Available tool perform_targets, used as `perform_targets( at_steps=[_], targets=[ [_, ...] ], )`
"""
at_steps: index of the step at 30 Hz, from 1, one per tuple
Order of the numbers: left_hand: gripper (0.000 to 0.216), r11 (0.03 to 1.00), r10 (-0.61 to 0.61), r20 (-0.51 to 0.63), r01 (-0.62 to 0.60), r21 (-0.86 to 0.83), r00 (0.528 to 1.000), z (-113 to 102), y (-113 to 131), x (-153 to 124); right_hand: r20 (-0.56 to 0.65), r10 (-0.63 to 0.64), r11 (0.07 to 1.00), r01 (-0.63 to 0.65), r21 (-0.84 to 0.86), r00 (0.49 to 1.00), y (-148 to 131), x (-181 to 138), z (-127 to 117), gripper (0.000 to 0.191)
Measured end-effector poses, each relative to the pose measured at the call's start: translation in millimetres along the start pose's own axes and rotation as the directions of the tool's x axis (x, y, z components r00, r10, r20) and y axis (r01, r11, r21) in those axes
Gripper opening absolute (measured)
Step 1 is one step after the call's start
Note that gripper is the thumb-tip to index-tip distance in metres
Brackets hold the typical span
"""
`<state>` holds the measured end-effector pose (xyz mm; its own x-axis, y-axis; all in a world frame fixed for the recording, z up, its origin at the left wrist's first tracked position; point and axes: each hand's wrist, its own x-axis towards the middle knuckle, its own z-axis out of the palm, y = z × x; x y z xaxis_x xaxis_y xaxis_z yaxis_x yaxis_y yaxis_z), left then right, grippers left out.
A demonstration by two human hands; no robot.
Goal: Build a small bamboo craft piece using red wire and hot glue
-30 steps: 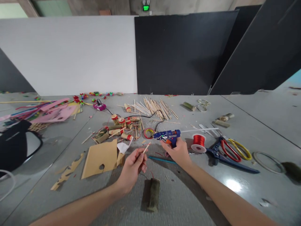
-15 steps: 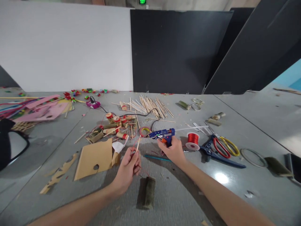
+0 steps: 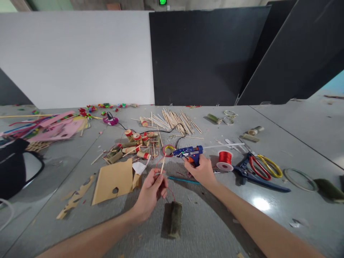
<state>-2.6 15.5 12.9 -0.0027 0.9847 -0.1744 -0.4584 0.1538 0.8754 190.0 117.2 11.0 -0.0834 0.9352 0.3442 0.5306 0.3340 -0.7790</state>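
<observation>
Pinched in my left hand (image 3: 153, 188) is a thin wooden stick (image 3: 163, 165), pointing up and away. A red cord (image 3: 172, 193) runs from around those fingers down to a short green bamboo piece (image 3: 175, 219) on the floor, nearest to me. My right hand (image 3: 203, 172) grips the handle of a blue hot glue gun (image 3: 188, 152), whose nozzle points left toward the stick's upper end. Whether the nozzle touches the stick I cannot tell. A clear glue stick (image 3: 223, 145) juts from the gun's back. Just behind the nozzle lies a roll of tape (image 3: 168, 150).
Bamboo pieces with red ends (image 3: 131, 148) and brown cardboard (image 3: 113, 181) lie left. Many thin sticks (image 3: 177, 120) are spread behind. To the right are a red wire spool (image 3: 225, 160), blue-handled cutters (image 3: 258, 178) and scissors (image 3: 259, 166). Upright boards (image 3: 209, 57) stand at the back.
The whole view has shifted slightly, so most things appear farther right. Both hands keep their hold on the stick and the glue gun, with little movement between them.
</observation>
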Motion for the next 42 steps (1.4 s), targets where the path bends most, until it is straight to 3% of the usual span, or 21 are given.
perform_targets(
  at_steps=[14, 29, 42],
  targets=[
    [0.034, 0.998, -0.009, -0.002, 0.009, 0.058, 1.0, 1.5, 1.7, -2.1, -0.063, -0.12, 0.987, 0.113, -0.112, 0.991, 0.0, -0.1, 0.9, 0.026],
    [0.033, 0.995, 0.025, 0.016, -0.027, 0.095, 1.0, -2.6, -3.9, -0.3, 0.016, -0.02, 0.999, 0.02, -0.035, 1.0, 1.1, -1.3, 0.7, 0.018],
    [0.032, 0.992, 0.033, 0.024, -0.036, 0.122, 0.999, -4.7, -6.0, 0.2, -0.019, -0.083, 0.988, 0.079, -0.134, 0.996, 2.6, -0.5, 0.9, 0.023]
  ],
)
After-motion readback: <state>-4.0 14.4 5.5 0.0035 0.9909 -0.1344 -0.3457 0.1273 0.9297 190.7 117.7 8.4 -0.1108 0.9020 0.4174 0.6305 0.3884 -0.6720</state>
